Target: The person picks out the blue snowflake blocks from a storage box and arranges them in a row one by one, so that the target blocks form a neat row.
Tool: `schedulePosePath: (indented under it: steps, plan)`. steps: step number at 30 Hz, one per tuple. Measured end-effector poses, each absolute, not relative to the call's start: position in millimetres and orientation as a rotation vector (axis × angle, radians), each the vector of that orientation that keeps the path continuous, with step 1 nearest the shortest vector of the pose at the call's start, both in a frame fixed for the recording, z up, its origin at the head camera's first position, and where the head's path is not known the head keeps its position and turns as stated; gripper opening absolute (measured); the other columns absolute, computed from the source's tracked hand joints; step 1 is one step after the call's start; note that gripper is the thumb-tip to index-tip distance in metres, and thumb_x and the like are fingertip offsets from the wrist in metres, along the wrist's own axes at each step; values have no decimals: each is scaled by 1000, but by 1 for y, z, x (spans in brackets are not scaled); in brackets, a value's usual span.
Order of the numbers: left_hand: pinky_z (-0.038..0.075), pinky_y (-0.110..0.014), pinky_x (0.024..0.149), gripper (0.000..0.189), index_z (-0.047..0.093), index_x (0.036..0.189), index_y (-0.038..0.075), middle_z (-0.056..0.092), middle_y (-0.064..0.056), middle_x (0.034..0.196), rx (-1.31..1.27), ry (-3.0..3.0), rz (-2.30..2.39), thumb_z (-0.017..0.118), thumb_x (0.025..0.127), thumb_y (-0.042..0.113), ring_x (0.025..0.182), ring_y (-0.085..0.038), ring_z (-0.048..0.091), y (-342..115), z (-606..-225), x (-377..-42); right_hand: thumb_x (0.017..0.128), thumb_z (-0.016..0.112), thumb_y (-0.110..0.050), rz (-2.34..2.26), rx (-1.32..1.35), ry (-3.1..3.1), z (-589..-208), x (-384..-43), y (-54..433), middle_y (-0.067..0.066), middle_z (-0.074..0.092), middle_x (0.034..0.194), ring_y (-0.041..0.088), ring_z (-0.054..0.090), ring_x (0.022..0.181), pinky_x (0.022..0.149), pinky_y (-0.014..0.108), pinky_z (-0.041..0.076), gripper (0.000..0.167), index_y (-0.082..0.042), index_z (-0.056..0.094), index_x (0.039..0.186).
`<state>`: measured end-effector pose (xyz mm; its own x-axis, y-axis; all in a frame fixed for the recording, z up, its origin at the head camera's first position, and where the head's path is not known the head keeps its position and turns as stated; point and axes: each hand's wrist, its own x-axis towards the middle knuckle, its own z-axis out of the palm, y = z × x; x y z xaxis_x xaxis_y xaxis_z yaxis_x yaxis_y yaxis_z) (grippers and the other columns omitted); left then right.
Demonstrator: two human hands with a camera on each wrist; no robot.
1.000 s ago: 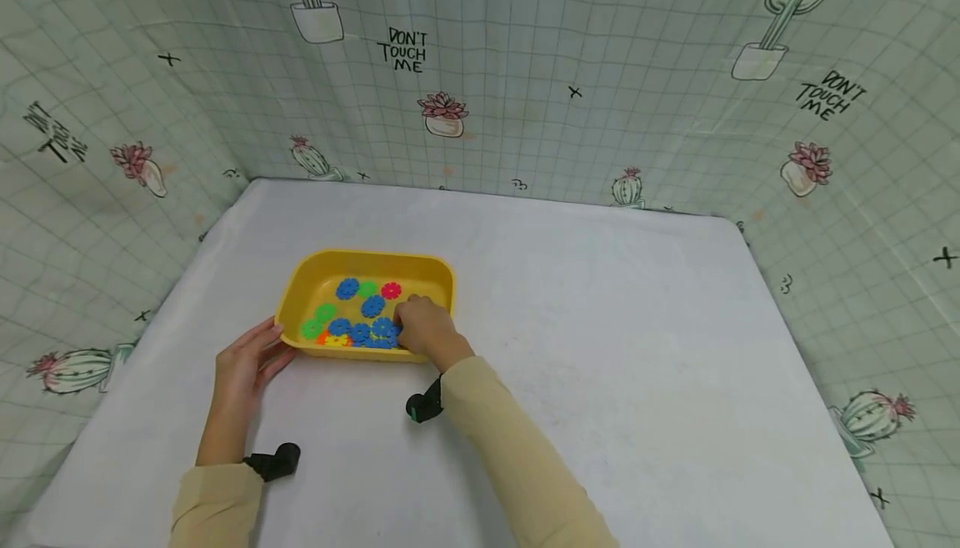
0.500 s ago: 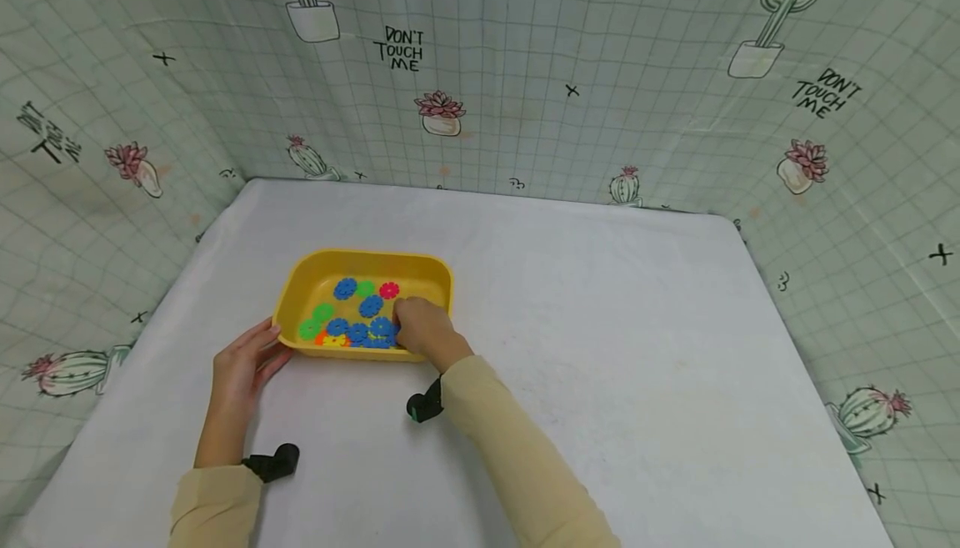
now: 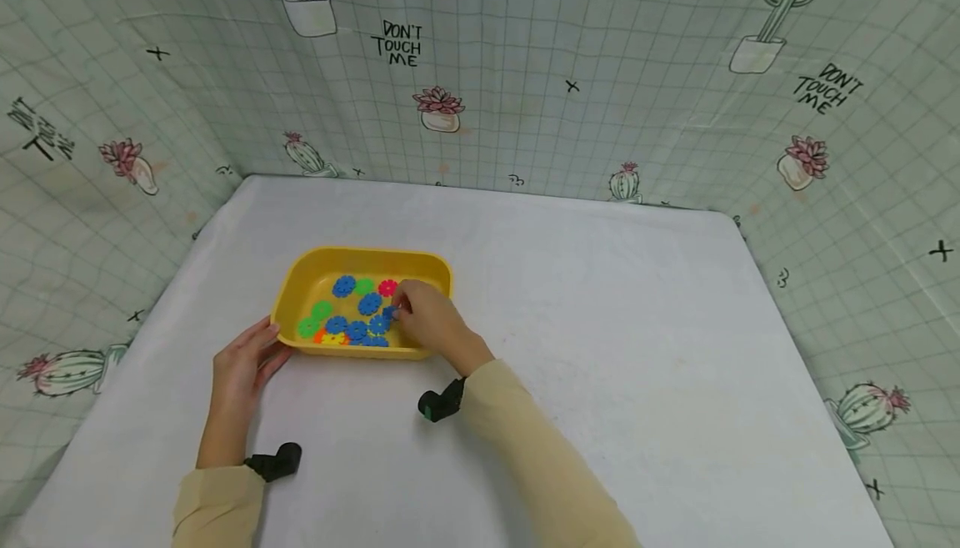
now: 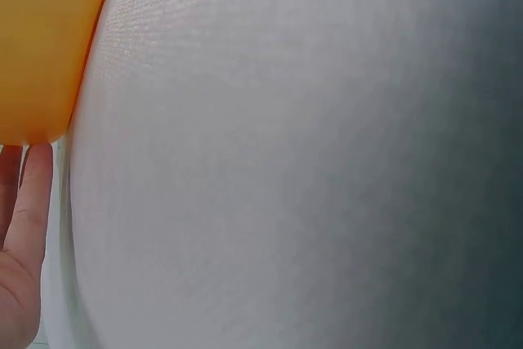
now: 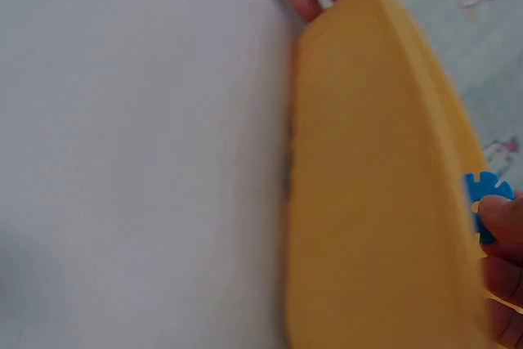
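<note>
Blue disc (image 5: 484, 188) sits pinched at right hand (image 3: 425, 320) grip, above tray (image 3: 300, 273).

Even, bright, diffuse light fills the head view, with no hard glare. Shadows are faint: a soft one lies on the counter (image 3: 600, 348) just under the tray (image 3: 296, 281) and beneath both sleeves. The head view is sharp around the tray, but the grid lines of the backdrop (image 3: 525, 72) bow outward far from the tray, toward the frame's edges, showing wide-angle distortion. The left wrist view is very close and soft; the counter darkens to grey away from the tray. The right wrist view is smeared with motion blur, the tray's rim and the fingers (image 5: 502, 218) indistinct.
</note>
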<state>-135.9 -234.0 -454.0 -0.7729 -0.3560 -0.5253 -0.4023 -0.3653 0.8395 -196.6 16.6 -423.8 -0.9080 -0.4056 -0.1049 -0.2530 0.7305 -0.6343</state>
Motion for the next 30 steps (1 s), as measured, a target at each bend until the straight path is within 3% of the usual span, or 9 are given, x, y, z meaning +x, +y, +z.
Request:
schedulePosePath:
  steps: [7,9,16,22,30]
  plan:
    - [55,-16,71,55,54,132,18,59,14,99,-1038,1755,2366,72,81,31,80,-2,63,-232,-450,-131,88,64,-16,-1488,-368,2557,-420,-195,48,6,60,87,16,52,79,67,15,48,14,-6,59,97]
    - [55,-16,72,56,51,134,17,58,12,104,-1040,1738,2361,70,82,29,81,-1,63,-231,-446,-131,88,64,-14,-1577,-307,2531,-423,-195,58,8,60,89,17,53,80,66,16,49,15,-4,59,98]
    - [56,-19,72,57,60,126,18,62,14,98,-942,1718,2425,78,74,31,80,-3,66,-242,-469,-135,90,62,-13,-1718,-21,2466,-435,-199,84,9,57,87,17,55,74,64,19,52,16,-3,57,101]
    - [56,-19,72,55,61,125,19,62,14,96,-933,1721,2413,78,74,31,79,-4,65,-242,-465,-136,89,62,-12,-1761,105,2441,-447,-203,98,9,58,85,15,56,69,65,20,54,17,-2,56,101]
    - [55,-16,73,65,46,138,14,56,13,105,-995,1752,2320,72,81,31,83,-1,62,-234,-443,-133,89,62,-10,-1736,256,2393,-468,-206,112,7,57,80,12,54,64,60,18,52,15,-1,57,99]
